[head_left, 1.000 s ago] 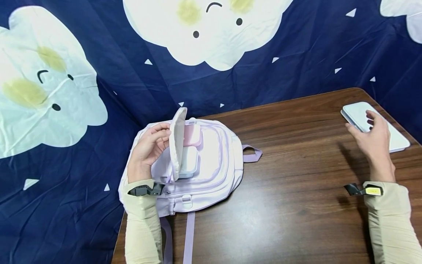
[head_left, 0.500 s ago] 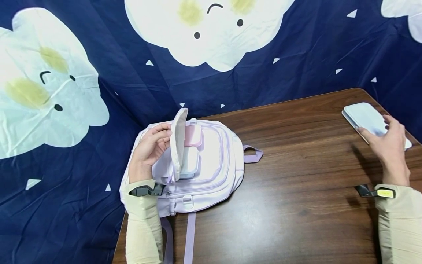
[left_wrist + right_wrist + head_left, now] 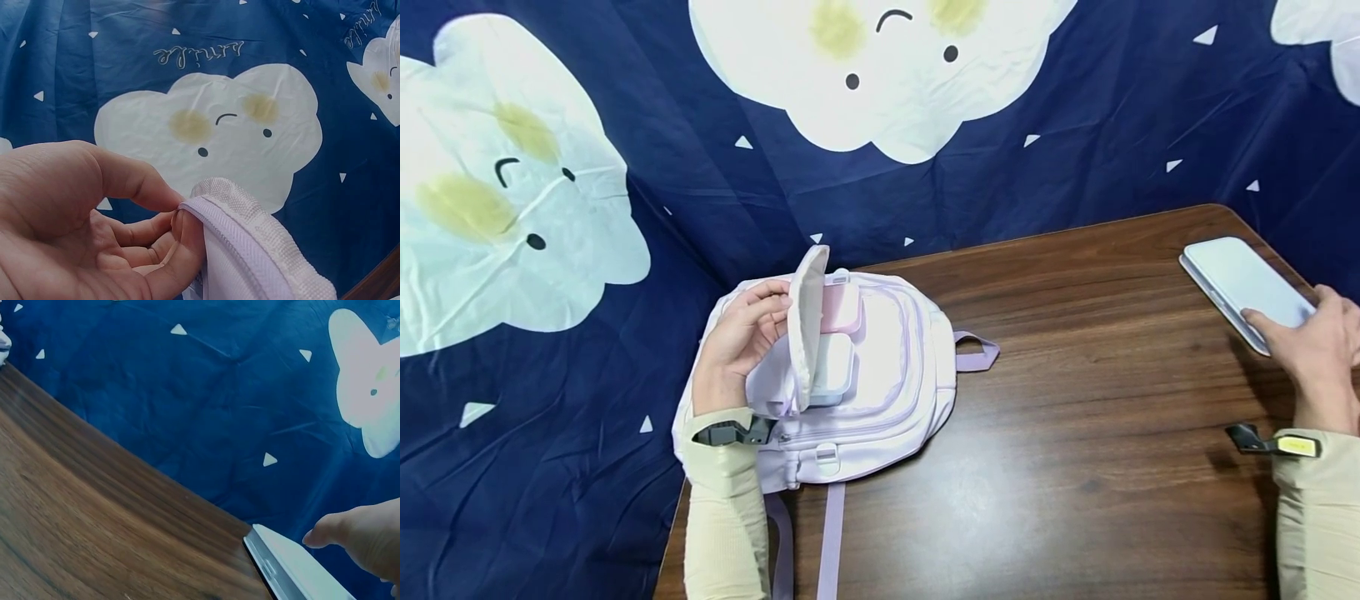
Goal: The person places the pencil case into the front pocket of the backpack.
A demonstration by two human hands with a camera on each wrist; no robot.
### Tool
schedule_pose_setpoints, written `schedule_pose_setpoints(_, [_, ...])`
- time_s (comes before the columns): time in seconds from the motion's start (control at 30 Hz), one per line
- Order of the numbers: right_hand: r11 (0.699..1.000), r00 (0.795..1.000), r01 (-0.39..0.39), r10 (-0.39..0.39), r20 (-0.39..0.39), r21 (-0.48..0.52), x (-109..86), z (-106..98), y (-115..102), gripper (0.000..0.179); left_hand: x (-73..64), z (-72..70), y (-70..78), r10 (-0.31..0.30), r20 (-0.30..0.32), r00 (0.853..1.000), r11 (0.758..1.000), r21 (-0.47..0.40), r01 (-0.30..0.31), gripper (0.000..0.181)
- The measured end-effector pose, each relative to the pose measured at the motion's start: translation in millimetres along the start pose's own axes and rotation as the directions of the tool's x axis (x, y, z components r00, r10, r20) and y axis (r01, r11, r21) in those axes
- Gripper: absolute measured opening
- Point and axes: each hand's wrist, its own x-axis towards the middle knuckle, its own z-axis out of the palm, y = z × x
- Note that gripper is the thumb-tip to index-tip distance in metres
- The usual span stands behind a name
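Note:
My left hand (image 3: pixel 741 342) pinches the edge of the front pocket flap (image 3: pixel 807 321) of a pale lilac backpack (image 3: pixel 880 408) and holds it upright. In the left wrist view, thumb and forefinger meet on the flap's zip edge (image 3: pixel 237 250). Beside the raised flap show a pink box (image 3: pixel 841 307) and a pale blue box (image 3: pixel 832 367), each partly hidden. At the table's right edge my right hand (image 3: pixel 1318 342) is spread over the near end of a flat white case (image 3: pixel 1247 279), thumb overlapping its top. In the right wrist view a small catch shows on the case's side.
The brown wooden table (image 3: pixel 1075 400) ends at a navy curtain (image 3: pixel 700 192) with cloud prints behind and at the left. A lilac loop (image 3: pixel 976 354) sticks out from the bag, and straps (image 3: pixel 831 542) trail toward the front edge.
My right hand has moved right and a little toward me along the white case, uncovering more of its top. The left hand keeps its pinch on the flap.

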Motion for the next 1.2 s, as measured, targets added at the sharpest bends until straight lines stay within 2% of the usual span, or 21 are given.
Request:
schedule_pose_setpoints(0.23, [0.994, 0.993, -0.068, 0.076, 0.090, -0.089, 1.4, -4, 15, 0.090, 0.0, 1.0, -1.3, 0.003, 0.002, 1.000, 1.000, 0.015, -0.003, 0.026])
schedule_pose_setpoints(0.4, [0.994, 0.993, -0.044, 0.055, 0.106, -0.102, 2.1, -2, 24, 0.090, -0.3, 1.2, -1.9, -0.002, 0.005, 1.000, 1.000, 0.012, 0.001, 0.026])
schedule_pose_setpoints(0.6, [0.996, 0.996, -0.027, 0.035, 0.086, -0.088, 4.0, 3, 29, 0.093, 0.8, 1.7, -1.5, -0.001, 0.005, 1.000, 1.000, 0.009, 0.001, 0.027])
schedule_pose_setpoints(0.87, [0.998, 0.999, 0.039, -0.037, 0.039, -0.048, 5.5, 10, 38, 0.088, 1.3, 1.6, -1.4, -0.003, 0.000, 1.000, 1.000, 0.008, 0.003, 0.028])
schedule_pose_setpoints(1.0, [0.998, 0.999, 0.029, -0.028, 0.027, -0.051, 3.9, 11, 38, 0.085, 1.2, 1.7, -0.8, -0.002, -0.002, 1.000, 1.000, 0.003, 0.002, 0.028])
schedule_pose_setpoints(1.2, [0.994, 0.999, 0.019, -0.016, 0.028, -0.108, 2.1, 8, 36, 0.083, 2.0, 1.5, 0.1, 0.001, 0.000, 1.000, 1.000, -0.001, -0.001, 0.028])
